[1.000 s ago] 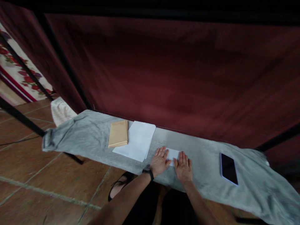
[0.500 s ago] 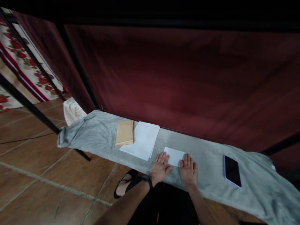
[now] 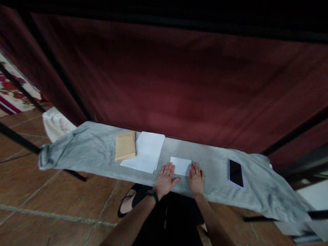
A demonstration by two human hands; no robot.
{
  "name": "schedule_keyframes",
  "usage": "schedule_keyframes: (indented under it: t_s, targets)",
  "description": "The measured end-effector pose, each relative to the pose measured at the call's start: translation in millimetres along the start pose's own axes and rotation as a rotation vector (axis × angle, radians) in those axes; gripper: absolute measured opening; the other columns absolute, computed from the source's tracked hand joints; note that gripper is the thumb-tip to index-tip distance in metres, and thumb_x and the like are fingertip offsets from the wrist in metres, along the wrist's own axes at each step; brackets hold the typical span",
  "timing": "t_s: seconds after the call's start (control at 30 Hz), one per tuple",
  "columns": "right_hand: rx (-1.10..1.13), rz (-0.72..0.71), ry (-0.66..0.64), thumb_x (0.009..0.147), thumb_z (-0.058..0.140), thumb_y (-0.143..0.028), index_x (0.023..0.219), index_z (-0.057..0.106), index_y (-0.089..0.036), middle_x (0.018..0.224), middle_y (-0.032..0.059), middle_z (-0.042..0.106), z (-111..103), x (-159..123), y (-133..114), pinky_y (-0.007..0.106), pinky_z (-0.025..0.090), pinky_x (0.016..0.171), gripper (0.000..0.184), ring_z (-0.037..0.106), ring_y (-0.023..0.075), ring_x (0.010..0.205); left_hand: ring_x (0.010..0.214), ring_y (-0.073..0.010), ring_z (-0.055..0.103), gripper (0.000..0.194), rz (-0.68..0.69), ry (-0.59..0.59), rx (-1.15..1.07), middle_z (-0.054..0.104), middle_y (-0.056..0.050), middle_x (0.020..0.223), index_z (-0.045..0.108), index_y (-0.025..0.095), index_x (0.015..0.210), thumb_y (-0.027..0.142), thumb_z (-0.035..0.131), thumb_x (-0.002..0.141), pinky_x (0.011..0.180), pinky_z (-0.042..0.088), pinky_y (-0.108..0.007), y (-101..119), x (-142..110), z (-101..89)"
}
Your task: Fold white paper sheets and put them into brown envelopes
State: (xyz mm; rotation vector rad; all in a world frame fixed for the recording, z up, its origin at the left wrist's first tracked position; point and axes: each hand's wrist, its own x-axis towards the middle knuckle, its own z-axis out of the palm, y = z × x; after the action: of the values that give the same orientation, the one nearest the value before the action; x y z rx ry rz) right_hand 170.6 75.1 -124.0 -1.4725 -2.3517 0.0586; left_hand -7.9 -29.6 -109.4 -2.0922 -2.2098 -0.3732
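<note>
A small folded-looking sheet of white paper (image 3: 181, 166) lies flat on the grey cloth in front of me. My left hand (image 3: 165, 180) rests flat at its left edge, fingers stretched out, a dark band on the wrist. At the right edge lies my right hand (image 3: 196, 179), palm down with its fingers extended. Both hands touch the paper's sides without gripping it. Left of them are larger white sheets (image 3: 148, 152), partly covered by a stack of brown envelopes (image 3: 125, 146).
A phone (image 3: 235, 173) with a dark screen lies to the right on the grey cloth (image 3: 212, 160) covering the narrow bench. Dark red fabric (image 3: 174, 89) hangs behind it between black metal bars. Tiled floor (image 3: 66, 198) shows below, and a striped white cloth (image 3: 57, 123) is at the left.
My view has shifted to the right, so the bench and its things appear farther left. Both hands stay flat at the small paper's edges.
</note>
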Motion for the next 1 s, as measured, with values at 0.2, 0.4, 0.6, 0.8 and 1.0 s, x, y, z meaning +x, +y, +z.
schedule_keyframes:
  t_s: [0.2, 0.4, 0.6, 0.8, 1.0]
  targets:
    - [0.058, 0.009, 0.022, 0.097, 0.027, -0.013, 0.144, 0.051, -0.008, 0.158, 0.018, 0.04, -1.3, 0.4, 6.7, 0.047, 0.026, 0.117, 0.053, 0.036, 0.0248, 0.146, 0.15, -0.0281, 0.031, 0.071, -0.092, 0.041, 0.011, 0.037, -0.021, 0.158, 0.037, 0.004, 0.153, 0.053, 0.032, 0.102, 0.123, 0.026, -0.046, 1.9, -4.9, 7.7]
    - [0.257, -0.176, 0.155, 0.101, 0.029, -0.022, 0.15, 0.044, -0.019, 0.157, 0.0123, 0.043, 4.0, -6.3, 4.1, 0.049, 0.032, 0.116, 0.05, 0.036, 0.022, 0.146, 0.151, -0.0268, 0.028, 0.06, -0.068, 0.073, -0.024, 0.035, -0.017, 0.16, 0.035, 0.007, 0.154, 0.041, 0.032, 0.104, 0.124, 0.024, -0.047, 17.9, -2.2, 3.7]
    - [0.122, -0.361, -0.053, 0.105, 0.027, -0.024, 0.146, 0.05, -0.012, 0.153, 0.0157, 0.048, -7.0, -29.2, -2.1, 0.047, 0.029, 0.119, 0.048, 0.041, 0.0236, 0.144, 0.151, -0.0232, 0.028, 0.056, 0.095, 0.0, -0.06, 0.037, -0.014, 0.16, 0.036, 0.009, 0.153, 0.033, 0.033, 0.103, 0.125, 0.02, -0.044, 41.9, 1.7, 8.8]
    - [-0.005, -0.346, -0.007, 0.107, 0.026, -0.04, 0.154, 0.037, -0.007, 0.156, 0.0195, 0.042, -11.5, -42.6, 15.6, 0.051, 0.029, 0.117, 0.058, 0.041, 0.0296, 0.143, 0.151, -0.028, 0.026, 0.07, 0.115, -0.024, -0.027, 0.032, -0.021, 0.16, 0.035, 0.004, 0.152, 0.052, 0.041, 0.102, 0.125, 0.02, -0.044, 32.5, -6.5, 3.0]
    - [-0.032, -0.348, 0.027, 0.108, 0.025, -0.042, 0.156, 0.032, -0.007, 0.157, 0.0207, 0.04, -8.0, -45.5, 16.8, 0.05, 0.03, 0.116, 0.06, 0.043, 0.0296, 0.141, 0.151, -0.0329, 0.026, 0.078, 0.184, -0.034, -0.003, 0.032, -0.025, 0.159, 0.037, 0.0, 0.149, 0.059, 0.045, 0.099, 0.124, 0.021, -0.047, 26.3, -8.8, -3.2]
